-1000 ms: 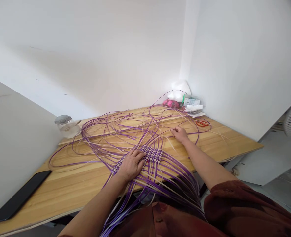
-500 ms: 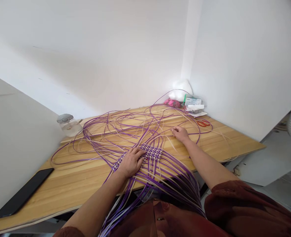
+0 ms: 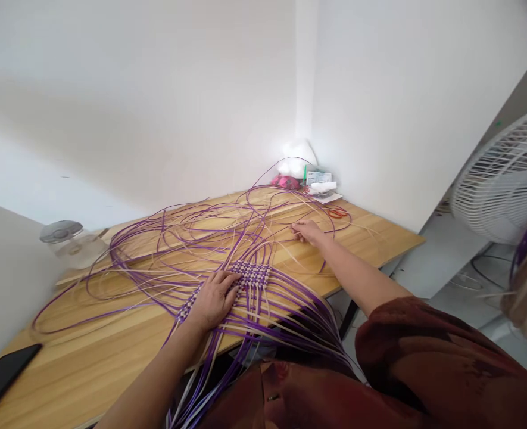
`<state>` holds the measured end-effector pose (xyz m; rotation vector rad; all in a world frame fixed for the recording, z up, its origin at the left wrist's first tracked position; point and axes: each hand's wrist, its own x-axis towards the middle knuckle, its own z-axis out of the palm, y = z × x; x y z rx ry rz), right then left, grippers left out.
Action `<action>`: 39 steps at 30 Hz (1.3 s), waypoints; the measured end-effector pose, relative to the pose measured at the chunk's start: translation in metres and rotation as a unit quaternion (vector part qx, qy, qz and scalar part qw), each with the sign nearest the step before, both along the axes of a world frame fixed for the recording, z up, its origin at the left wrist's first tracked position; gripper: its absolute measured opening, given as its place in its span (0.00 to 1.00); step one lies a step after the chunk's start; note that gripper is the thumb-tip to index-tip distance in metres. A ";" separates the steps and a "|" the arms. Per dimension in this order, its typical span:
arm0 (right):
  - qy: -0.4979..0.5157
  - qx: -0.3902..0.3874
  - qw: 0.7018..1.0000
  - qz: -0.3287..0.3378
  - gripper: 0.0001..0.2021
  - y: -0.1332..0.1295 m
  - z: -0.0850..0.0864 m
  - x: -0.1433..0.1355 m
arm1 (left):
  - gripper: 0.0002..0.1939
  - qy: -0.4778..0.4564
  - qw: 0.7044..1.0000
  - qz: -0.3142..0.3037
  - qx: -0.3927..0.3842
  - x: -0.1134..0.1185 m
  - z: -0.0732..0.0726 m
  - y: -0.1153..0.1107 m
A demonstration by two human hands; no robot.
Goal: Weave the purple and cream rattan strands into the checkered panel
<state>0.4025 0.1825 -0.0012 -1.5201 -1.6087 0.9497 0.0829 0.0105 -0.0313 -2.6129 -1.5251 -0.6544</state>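
A checkered purple and cream woven panel (image 3: 255, 276) lies at the table's front edge, partly covered by my left hand (image 3: 214, 299). That hand rests flat on the weave, fingers spread slightly and gripping nothing. Long loose purple and cream strands (image 3: 310, 304) fan out from the panel, some hanging over the edge onto my lap. Above and to the right of the weave, my right hand (image 3: 308, 231) is closed in a pinch. A thin strand (image 3: 277, 235) runs from its fingertips back toward the panel; the fingertips partly hide it.
Strands loop across the wooden table (image 3: 111, 369). Orange-handled scissors (image 3: 337, 213) lie at the right, near packets (image 3: 319, 179), a pink bundle (image 3: 285, 182) and a white bag (image 3: 296, 158). A lidded clear container (image 3: 73, 245) and a black phone (image 3: 4, 381) are at left. A fan (image 3: 504, 179) stands right.
The view has swung to the right, bringing more of the fan in and shifting the table leftward. My left hand stays on the weave; my right hand keeps its pinch, slightly nearer the panel.
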 end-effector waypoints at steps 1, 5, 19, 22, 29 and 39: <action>0.004 0.002 1.000 0.003 0.14 -0.005 0.006 0.007 | 0.18 0.002 1.000 0.000 -0.002 0.000 -0.001 0.001; -0.002 0.057 0.998 0.017 0.14 -0.048 0.022 0.040 | 0.18 0.005 1.000 0.002 -0.004 -0.002 -0.002 0.002; -0.235 0.215 0.943 0.096 0.08 -0.127 -0.027 0.084 | 0.18 0.005 1.000 -0.006 0.009 -0.004 -0.008 0.005; -0.289 0.175 0.941 0.031 0.07 -0.083 -0.007 0.122 | 0.18 0.002 1.000 -0.004 0.012 -0.004 -0.008 0.005; -0.356 0.110 0.918 -0.133 0.14 -0.027 0.010 0.115 | 0.18 -0.006 1.000 -0.001 0.011 -0.005 -0.007 0.006; -0.298 0.160 0.941 -0.006 0.12 -0.037 -0.035 0.040 | 0.18 -0.021 1.000 0.000 0.010 -0.006 -0.010 0.007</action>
